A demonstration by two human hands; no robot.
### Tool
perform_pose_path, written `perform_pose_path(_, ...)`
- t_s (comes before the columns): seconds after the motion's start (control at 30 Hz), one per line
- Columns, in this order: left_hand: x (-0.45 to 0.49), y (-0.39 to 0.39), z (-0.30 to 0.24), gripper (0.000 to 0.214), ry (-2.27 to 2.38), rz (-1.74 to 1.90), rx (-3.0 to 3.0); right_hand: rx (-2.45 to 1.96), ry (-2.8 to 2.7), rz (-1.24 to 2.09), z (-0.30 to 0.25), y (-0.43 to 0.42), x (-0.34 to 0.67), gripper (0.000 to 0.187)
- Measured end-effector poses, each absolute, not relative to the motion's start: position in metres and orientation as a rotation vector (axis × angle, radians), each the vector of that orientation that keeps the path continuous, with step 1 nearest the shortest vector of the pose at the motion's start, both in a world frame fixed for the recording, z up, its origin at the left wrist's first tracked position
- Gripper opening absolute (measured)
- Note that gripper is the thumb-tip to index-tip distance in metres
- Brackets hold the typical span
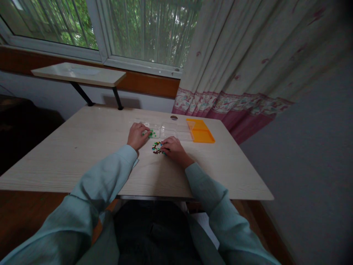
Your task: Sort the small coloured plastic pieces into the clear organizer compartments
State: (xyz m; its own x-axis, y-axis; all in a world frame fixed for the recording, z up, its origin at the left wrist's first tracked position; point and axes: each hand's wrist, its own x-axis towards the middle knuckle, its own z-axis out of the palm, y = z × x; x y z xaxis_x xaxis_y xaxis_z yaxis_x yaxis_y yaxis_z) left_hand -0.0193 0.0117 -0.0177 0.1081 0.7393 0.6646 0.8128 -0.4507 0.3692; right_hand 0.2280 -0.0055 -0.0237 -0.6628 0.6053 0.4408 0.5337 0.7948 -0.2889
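Left hand (137,135) centre frame, fingers curled narrow over green bits (151,133) in clear plastic box (168,129); right hand (174,148) fingers narrow, touching multicoloured bead pile (156,148); hold unclear.

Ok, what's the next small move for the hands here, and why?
Probably open the left hand over the clear box compartment holding green pieces: it sits right there, fingers curled. The right hand rests on the mixed coloured pile beside it. Whether the left hand holds a piece is too small to tell.

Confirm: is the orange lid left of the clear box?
No, the orange lid lies at the right end of the clear box.
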Motion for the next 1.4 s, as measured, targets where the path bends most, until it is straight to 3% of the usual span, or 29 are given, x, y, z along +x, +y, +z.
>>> perform_pose_path(0.67,-0.022,0.014,-0.021,0.027,-1.642,-1.239,-2.236,-1.019,-2.131,0.259,-0.025,0.004,0.236,0.015)
perform_pose_path(1.4,0.013,-0.014,-0.002,0.028,-1.169,-1.080,-2.763,-0.907,-1.972,0.569,-0.015,-0.004,0.228,0.027)
